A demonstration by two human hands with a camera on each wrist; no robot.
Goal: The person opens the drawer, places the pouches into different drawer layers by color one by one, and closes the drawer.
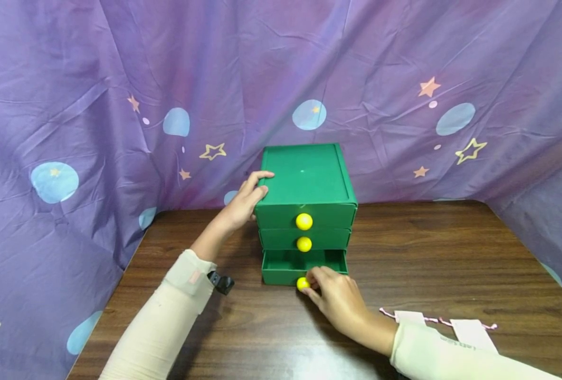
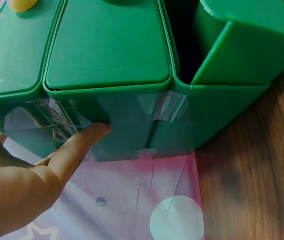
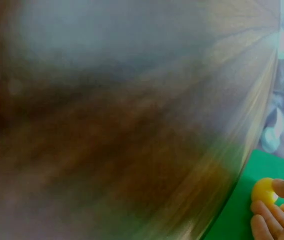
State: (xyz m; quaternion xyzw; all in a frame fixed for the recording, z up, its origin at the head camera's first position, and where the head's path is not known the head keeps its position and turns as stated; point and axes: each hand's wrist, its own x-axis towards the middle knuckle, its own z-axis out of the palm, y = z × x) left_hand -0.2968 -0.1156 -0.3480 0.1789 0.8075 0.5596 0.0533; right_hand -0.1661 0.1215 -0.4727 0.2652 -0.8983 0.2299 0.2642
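Note:
A green three-drawer cabinet point(image 1: 304, 174) with round yellow knobs stands at the back of the table. Its bottom drawer point(image 1: 278, 277) is pulled partly out, and the part of its inside that shows looks bare. The upper two drawers are closed. My right hand point(image 1: 341, 302) pinches the bottom drawer's yellow knob point(image 3: 261, 191) between thumb and fingers. On the cabinet's left side, my left hand point(image 1: 241, 207) rests against the wall and top edge. In the left wrist view, one extended digit of that hand touches the taped side wall point(image 2: 127, 135).
Two small white drawstring pouches, one pouch point(image 1: 410, 317) beside another pouch point(image 1: 473, 333), lie at the right front, partly behind the right sleeve. A purple patterned curtain point(image 1: 380, 158) hangs behind the wooden table point(image 1: 428, 253).

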